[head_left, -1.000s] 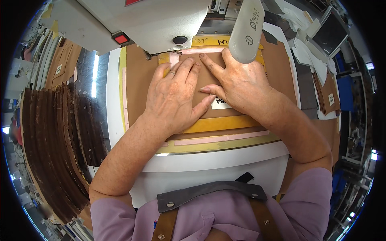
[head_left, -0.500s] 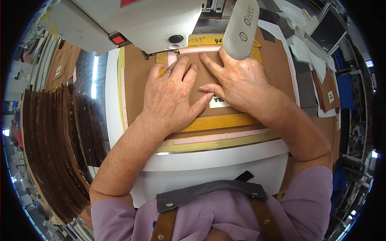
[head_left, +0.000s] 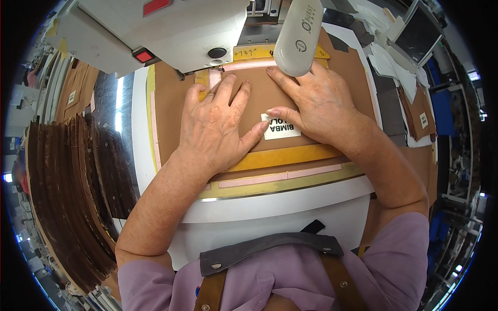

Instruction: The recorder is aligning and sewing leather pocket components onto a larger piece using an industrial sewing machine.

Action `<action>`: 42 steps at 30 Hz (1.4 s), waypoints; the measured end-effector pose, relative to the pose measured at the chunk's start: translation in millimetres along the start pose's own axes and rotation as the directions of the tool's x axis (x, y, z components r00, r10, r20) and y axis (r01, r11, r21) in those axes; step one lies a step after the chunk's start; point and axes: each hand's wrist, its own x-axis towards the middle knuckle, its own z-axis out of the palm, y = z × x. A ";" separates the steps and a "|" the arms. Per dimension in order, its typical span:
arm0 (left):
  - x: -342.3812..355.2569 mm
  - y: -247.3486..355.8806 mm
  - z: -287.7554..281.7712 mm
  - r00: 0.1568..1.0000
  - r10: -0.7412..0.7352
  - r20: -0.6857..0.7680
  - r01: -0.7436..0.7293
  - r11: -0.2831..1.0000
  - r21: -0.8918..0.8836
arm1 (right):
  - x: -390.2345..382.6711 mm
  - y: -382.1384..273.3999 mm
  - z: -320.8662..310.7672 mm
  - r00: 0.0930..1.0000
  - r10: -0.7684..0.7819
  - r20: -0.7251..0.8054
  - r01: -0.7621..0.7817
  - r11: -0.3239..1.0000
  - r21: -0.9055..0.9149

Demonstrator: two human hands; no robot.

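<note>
My left hand [head_left: 215, 116] lies spread on a brown sheet [head_left: 259, 96] in a yellow template frame [head_left: 285, 154], fingertips just below the presser foot [head_left: 218, 69] of a white sewing machine [head_left: 187, 33]. My right hand [head_left: 321, 103] rests on the sheet to the right, fingers apart, thumb at a white label [head_left: 280, 129]. A pink strip [head_left: 244, 66] runs along the sheet's far edge. A pale oblong fixture [head_left: 298, 39] on the machine overhangs the right fingers.
Tall stacks of dark brown pieces [head_left: 67, 197] stand on the left, with lighter brown pieces [head_left: 75, 88] behind. At the right are white papers [head_left: 384, 65], brown pieces [head_left: 417, 116] and a screen [head_left: 417, 39]. A white padded ledge [head_left: 275, 202] fronts the template.
My right hand has slid rightward over the sheet, uncovering more of the label, while my left hand sits slightly further left. The machine appears further left in the view.
</note>
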 end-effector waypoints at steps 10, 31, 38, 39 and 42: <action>-1.6 -1.7 4.0 0.999 0.003 -0.033 -0.004 1.000 -0.031 | -2.2 2.6 0.4 0.999 0.009 0.045 -0.009 1.000 -0.002; -7.4 -14.9 -4.5 1.000 0.013 0.008 -0.014 1.000 0.026 | 5.2 -6.1 3.9 0.999 -0.003 0.032 0.002 0.999 0.032; -13.8 -24.5 -10.4 1.000 0.005 0.000 -0.005 1.000 0.023 | 13.1 -7.8 12.8 0.999 -0.041 -0.012 0.041 0.997 0.058; -16.7 -28.3 -10.5 1.000 0.001 -0.001 -0.001 1.000 0.023 | 16.0 -9.9 14.1 0.999 -0.047 0.002 0.047 0.997 0.058; -22.4 -36.7 -13.3 1.000 -0.016 0.008 0.016 1.000 0.027 | 21.4 -15.5 14.3 0.998 -0.058 -0.001 0.058 0.996 0.068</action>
